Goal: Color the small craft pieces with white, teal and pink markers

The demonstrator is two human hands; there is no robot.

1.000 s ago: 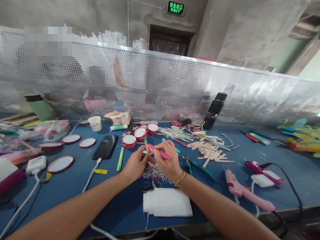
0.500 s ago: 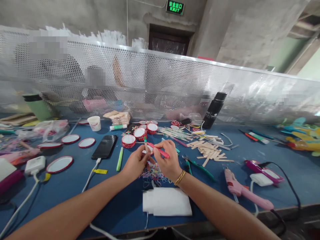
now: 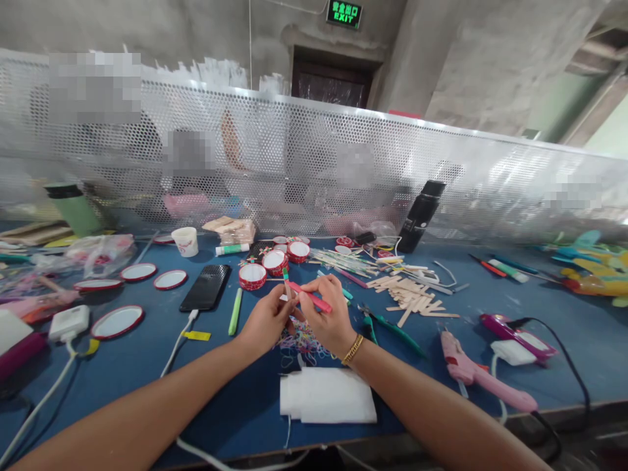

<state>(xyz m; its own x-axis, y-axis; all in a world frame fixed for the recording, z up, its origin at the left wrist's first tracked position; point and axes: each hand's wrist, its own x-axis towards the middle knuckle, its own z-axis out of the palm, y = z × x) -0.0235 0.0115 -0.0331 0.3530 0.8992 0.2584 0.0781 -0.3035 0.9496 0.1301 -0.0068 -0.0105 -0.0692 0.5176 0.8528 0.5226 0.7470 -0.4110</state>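
My left hand (image 3: 265,318) is closed on a small wooden craft stick (image 3: 286,276) with a green and white top end, held upright above the table. In my right hand (image 3: 330,317) is a pinkish-red marker (image 3: 320,303), gripped like a pen with its end against or very near the stick; I cannot tell if they touch. Beneath both hands lies a tangle of thin colourful loops (image 3: 305,340). Just beyond the hands stand several round red-rimmed pieces (image 3: 252,276) with white tops. A folded white cloth or pouch (image 3: 338,395) lies at the front edge.
Left of the hands are a light-green marker (image 3: 235,313), a black phone (image 3: 205,288) on its cable, and red-rimmed discs (image 3: 118,322). To the right are loose wooden sticks (image 3: 411,296), green-handled pliers (image 3: 398,333) and a pink glue gun (image 3: 473,376). A perforated metal screen (image 3: 314,163) stands behind.
The marker has shifted slightly along the stick in my right hand. Both arms and everything on the table stay nearly in place.
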